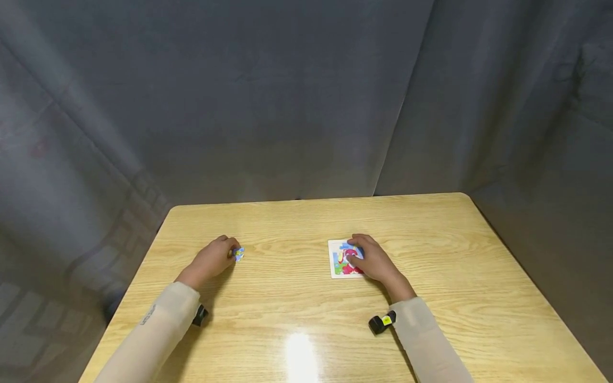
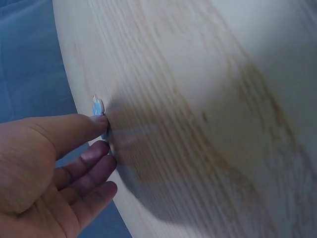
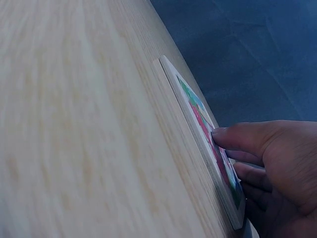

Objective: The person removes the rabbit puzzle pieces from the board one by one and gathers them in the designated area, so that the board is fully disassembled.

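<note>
My left hand is at the left part of the table and pinches a small blue-and-yellow jigsaw piece. In the left wrist view the thumb lies on this piece, close to the tabletop; the fingers partly hide it. A square picture puzzle with a white border and a red figure lies flat, right of the middle. My right hand rests on its right side, thumb and a finger touching the picture. In the right wrist view the thumb touches the puzzle's face, while the other fingers are partly hidden.
The light wooden table has its far edge against a grey curtain, which also hangs along both sides. Black wrist devices sit under both sleeves, near the tabletop. A bright glare spot lies at the front middle.
</note>
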A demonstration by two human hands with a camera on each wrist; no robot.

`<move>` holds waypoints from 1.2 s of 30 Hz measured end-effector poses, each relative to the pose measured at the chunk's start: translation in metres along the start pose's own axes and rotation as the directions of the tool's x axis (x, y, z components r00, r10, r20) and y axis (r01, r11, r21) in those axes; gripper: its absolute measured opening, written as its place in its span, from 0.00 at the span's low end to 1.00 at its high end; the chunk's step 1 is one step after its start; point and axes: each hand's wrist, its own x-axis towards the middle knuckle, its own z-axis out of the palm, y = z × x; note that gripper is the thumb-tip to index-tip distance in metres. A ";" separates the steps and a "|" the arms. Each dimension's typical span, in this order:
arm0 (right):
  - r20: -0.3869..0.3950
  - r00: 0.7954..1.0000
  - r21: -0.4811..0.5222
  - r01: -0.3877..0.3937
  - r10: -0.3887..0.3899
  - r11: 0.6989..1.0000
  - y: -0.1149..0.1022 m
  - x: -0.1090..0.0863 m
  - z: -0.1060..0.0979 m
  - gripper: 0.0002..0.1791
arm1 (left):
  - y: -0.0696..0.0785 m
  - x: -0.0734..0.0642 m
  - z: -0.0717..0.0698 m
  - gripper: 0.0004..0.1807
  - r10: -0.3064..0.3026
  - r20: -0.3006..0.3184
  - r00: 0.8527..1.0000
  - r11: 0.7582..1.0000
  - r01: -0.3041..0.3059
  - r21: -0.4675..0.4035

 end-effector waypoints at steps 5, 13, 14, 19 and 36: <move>0.006 1.000 0.005 -0.005 0.005 1.000 -0.002 -0.001 0.000 0.25 | -0.001 0.000 0.000 0.11 -0.016 0.013 1.000 1.000 0.017 -0.015; -0.001 1.000 0.006 0.004 -0.004 1.000 -0.002 0.000 -0.002 0.25 | -0.001 0.000 0.000 0.12 -0.003 0.000 1.000 1.000 0.003 -0.021; -0.001 1.000 0.008 0.005 -0.005 1.000 -0.002 0.000 -0.002 0.25 | -0.001 0.000 0.000 0.12 -0.006 0.002 1.000 1.000 0.006 -0.022; 0.011 1.000 0.003 0.001 -0.001 1.000 -0.001 -0.001 -0.002 0.25 | -0.001 0.000 0.000 0.14 -0.021 0.039 0.999 0.999 0.023 -0.045; -0.014 1.000 0.016 0.025 -0.025 1.000 -0.003 -0.002 0.000 0.25 | 0.098 0.024 0.005 0.20 0.053 -0.089 0.995 0.971 -0.072 -0.227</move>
